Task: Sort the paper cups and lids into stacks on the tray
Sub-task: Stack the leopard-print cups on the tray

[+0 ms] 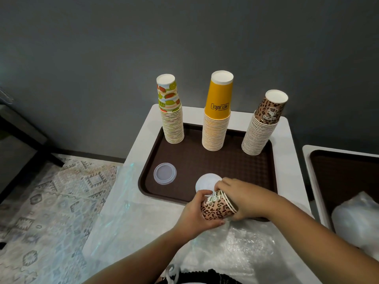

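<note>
Three upside-down cup stacks stand along the back of the brown tray (235, 171): fruit-print (171, 111), yellow "HEY JUICE" (218, 111), leopard-print (264, 124). A clear lid (165, 173) lies on the tray's left side, and a white lid (206, 183) lies near the front, partly behind my hands. Over the tray's front edge, both hands hold a few nested leopard-print cups (217, 208) tilted on their side. My left hand (198, 214) grips the base end. My right hand (244, 197) grips the rim end.
The tray sits on a white table (143, 140) against a grey wall. Clear plastic wrap (225, 247) covers the near tabletop. A second brown tray (344, 175) with a plastic bag (356, 220) stands to the right. A patterned rug (51, 201) lies on the floor at left.
</note>
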The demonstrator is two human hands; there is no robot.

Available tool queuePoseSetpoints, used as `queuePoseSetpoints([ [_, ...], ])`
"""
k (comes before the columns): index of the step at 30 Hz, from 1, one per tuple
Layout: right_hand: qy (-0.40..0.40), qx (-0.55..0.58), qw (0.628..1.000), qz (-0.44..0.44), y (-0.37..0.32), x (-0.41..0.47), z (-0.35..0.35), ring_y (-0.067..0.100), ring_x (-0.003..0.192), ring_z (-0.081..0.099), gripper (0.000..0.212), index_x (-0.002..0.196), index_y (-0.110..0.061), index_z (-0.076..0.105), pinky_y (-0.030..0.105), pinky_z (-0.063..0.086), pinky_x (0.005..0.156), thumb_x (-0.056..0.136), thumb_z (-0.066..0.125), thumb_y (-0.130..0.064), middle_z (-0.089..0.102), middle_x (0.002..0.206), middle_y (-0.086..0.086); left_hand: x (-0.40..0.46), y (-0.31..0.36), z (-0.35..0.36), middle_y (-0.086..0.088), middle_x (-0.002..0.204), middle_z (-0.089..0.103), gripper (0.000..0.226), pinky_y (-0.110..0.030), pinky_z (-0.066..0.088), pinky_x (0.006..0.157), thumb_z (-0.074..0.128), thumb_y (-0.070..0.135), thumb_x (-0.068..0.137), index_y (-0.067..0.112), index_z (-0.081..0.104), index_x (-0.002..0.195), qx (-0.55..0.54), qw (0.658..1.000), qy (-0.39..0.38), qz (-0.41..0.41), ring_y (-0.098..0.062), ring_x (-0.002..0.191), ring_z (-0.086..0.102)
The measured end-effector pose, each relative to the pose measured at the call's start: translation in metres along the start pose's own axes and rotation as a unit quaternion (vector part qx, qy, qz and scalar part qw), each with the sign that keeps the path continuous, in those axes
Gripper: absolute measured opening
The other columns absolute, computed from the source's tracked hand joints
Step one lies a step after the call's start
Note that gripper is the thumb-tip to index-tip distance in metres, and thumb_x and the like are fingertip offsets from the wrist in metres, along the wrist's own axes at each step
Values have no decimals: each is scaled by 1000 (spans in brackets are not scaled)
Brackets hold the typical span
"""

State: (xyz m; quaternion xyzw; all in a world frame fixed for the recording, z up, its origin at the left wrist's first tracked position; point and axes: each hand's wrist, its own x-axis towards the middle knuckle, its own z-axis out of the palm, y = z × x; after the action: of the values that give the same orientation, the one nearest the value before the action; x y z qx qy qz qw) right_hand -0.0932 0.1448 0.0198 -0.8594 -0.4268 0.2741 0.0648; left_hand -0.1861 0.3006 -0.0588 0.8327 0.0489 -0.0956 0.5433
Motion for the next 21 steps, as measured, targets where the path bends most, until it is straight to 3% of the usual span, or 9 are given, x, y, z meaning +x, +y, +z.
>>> queuePoseSetpoints([
  [3, 19, 28, 999, 8, 6, 0, -17, 9, 92, 49, 63, 114, -24, 44, 21, 43, 68, 62, 80, -16, 46, 108, -7, -2, 2, 0, 16, 107, 59, 82, -15, 49, 83, 86, 27, 65, 27, 34, 128, -23, 1000, -2, 1, 5, 99, 59],
  [6, 162, 118, 980, 25, 29, -12, -62, 12, 99, 50, 64, 109, -25, 46, 16, 41, 78, 59, 84, -14, 45, 109, -5, -4, 1, -2, 13, 111, 60, 85, -11, 41, 91, 86, 33, 66, 27, 32, 132, -24, 1000, -13, 13, 3, 108, 55],
  [9, 406, 177, 896, 36, 50, -22, -105, 15, 106, 49, 67, 112, -24, 48, 2, 33, 84, 59, 85, -7, 46, 114, 1, -5, -1, -3, 12, 114, 58, 84, -10, 38, 94, 86, 38, 63, 30, 34, 129, -19, 999, -24, 13, 1, 113, 52],
  [12, 559, 273, 781, 44, 74, -20, -128, 12, 109, 55, 72, 120, -22, 46, 16, 44, 91, 60, 86, -24, 53, 122, 3, -5, 1, -3, 14, 116, 58, 80, -12, 38, 97, 87, 39, 61, 31, 38, 125, -11, 999, -28, 15, 3, 115, 50],
  [16, 592, 402, 693, 87, 106, 0, -129, 11, 113, 58, 73, 121, -25, 42, 38, 52, 93, 59, 80, -39, 57, 126, 0, -4, 2, -4, 17, 117, 57, 74, -13, 39, 97, 87, 39, 60, 30, 44, 119, 2, 999, -28, 21, 4, 114, 51],
  [19, 592, 440, 664, 123, 121, 18, -117, 11, 114, 57, 82, 126, -18, 43, 39, 50, 97, 57, 83, -38, 57, 127, -2, -4, 2, -5, 20, 116, 56, 69, -12, 39, 95, 87, 41, 61, 29, 48, 116, 14, 999, -28, 26, 4, 113, 51],
  [21, 583, 450, 659, 157, 128, 27, -107, 12, 117, 54, 82, 132, -14, 43, 39, 46, 101, 63, 85, -27, 55, 129, -2, -4, 4, -5, 20, 113, 57, 64, -9, 37, 92, 86, 41, 61, 28, 52, 113, 19, 999, -27, 30, 3, 111, 51],
])
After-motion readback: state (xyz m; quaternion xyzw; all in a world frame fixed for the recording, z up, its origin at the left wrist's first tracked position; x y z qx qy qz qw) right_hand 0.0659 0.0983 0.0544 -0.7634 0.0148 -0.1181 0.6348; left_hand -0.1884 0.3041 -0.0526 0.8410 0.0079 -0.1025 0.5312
